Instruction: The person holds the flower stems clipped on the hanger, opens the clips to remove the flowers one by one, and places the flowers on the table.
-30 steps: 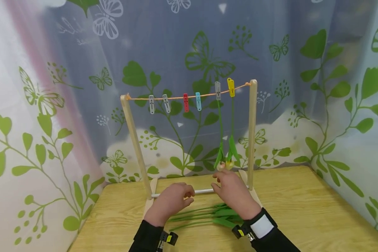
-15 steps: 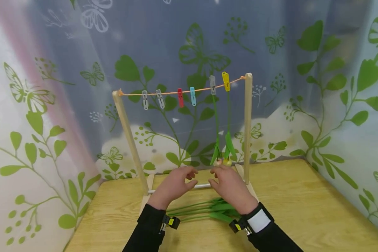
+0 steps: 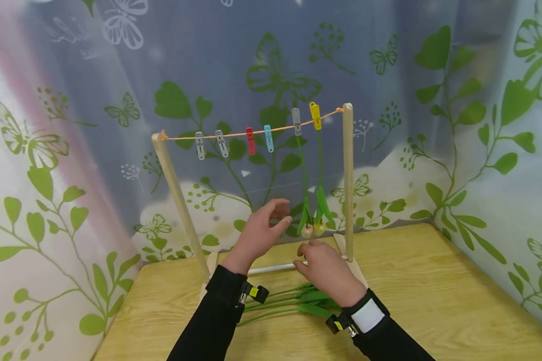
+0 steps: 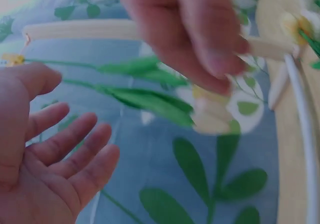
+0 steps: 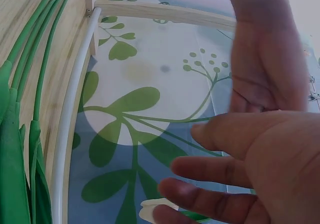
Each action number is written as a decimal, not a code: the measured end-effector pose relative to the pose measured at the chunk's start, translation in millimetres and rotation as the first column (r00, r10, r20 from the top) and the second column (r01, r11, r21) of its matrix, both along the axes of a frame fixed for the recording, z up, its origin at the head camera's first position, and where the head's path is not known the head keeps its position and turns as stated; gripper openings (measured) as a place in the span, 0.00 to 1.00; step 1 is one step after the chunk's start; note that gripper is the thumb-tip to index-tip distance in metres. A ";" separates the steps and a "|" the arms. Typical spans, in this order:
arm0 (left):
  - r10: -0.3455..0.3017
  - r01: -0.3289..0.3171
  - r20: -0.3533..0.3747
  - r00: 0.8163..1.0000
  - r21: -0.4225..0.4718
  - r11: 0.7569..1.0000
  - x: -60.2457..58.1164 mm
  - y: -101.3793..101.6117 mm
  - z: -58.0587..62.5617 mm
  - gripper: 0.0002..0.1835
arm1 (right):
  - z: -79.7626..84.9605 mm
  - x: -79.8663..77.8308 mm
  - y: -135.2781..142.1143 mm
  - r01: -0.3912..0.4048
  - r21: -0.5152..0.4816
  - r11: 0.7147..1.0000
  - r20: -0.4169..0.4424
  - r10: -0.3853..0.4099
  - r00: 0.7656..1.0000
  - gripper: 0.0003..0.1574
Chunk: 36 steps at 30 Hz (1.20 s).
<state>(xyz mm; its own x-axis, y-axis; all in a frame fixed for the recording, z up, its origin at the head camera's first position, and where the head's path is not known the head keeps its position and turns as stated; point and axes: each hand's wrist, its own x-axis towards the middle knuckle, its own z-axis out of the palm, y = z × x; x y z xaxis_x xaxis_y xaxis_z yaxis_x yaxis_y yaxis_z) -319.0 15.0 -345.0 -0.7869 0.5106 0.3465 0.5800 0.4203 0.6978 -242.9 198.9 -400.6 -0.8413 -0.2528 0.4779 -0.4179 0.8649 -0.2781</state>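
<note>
Two artificial tulips hang upside down from an orange string, a pale pink tulip [image 3: 307,231] under a grey clothespin [image 3: 296,122] and a yellow tulip [image 3: 319,229] under a yellow clothespin [image 3: 315,116]. My left hand [image 3: 261,229] is raised left of the blooms, fingers loosely bent and holding nothing. Just below the blooms is my right hand [image 3: 326,271], its fingers relaxed and nothing between them. In the left wrist view, the right hand's fingers [image 4: 200,34] overlap the pink bloom. Several more tulips [image 3: 293,301] lie on the table under the hands, their heads hidden by the right arm.
A wooden frame with a left post [image 3: 180,205], a right post [image 3: 348,180] and a white crossbar [image 3: 271,269] stands on the wooden table [image 3: 402,291]. Two grey clothespins, a red clothespin [image 3: 250,141] and a blue clothespin [image 3: 268,138] sit on the string. A patterned curtain [image 3: 379,150] hangs behind.
My left hand has risen up and forward from above the crossbar toward the hanging tulips. My right hand stays just below the blooms. The head view has shifted slightly right.
</note>
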 end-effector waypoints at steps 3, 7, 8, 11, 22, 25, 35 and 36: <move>0.004 -0.005 0.018 1.000 0.052 0.999 -2.5 11.0 15.6 0.27 | -0.9 0.3 0.7 0.002 0.035 0.999 0.012 -0.002 1.000 0.10; 0.023 -0.026 0.029 0.999 0.116 0.993 -6.7 26.1 35.6 0.27 | -1.2 0.6 0.9 0.002 0.049 0.999 0.028 -0.003 1.000 0.10; 0.031 -0.036 0.035 0.999 0.132 0.991 -8.0 29.8 40.2 0.27 | -0.6 1.1 1.1 -0.002 0.050 0.999 0.035 0.000 0.999 0.10; 0.055 -0.065 0.060 0.997 0.180 0.982 -12.2 39.2 52.3 0.30 | 0.0 2.5 1.3 -0.023 0.044 0.999 0.071 0.020 0.997 0.10; 0.141 -0.165 0.107 0.984 0.270 0.949 -30.5 57.0 75.1 0.30 | 2.8 7.5 5.1 -0.040 0.065 0.997 0.138 0.031 0.990 0.13; 0.146 -0.171 0.109 0.983 0.276 0.946 -31.8 59.6 79.0 0.30 | 4.6 9.6 6.5 -0.047 0.079 0.996 0.213 0.029 0.977 0.15; 0.144 -0.164 0.088 0.986 0.297 0.941 -31.9 70.0 89.1 0.27 | 1.3 16.2 9.0 -0.209 0.110 0.972 0.418 0.146 0.897 0.19; 0.144 -0.163 0.086 0.986 0.302 0.939 -31.8 70.7 90.4 0.26 | 2.1 16.1 8.5 -0.216 0.114 0.970 0.422 0.149 0.894 0.20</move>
<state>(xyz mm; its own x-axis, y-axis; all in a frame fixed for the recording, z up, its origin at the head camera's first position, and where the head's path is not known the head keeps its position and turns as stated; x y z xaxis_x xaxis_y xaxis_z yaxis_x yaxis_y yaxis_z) -350.8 85.7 -254.5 -0.8720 0.2587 0.4155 0.4772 0.2607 0.8393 -226.8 207.4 -398.5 -0.8852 -0.4629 0.0465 -0.4512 0.8299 -0.3281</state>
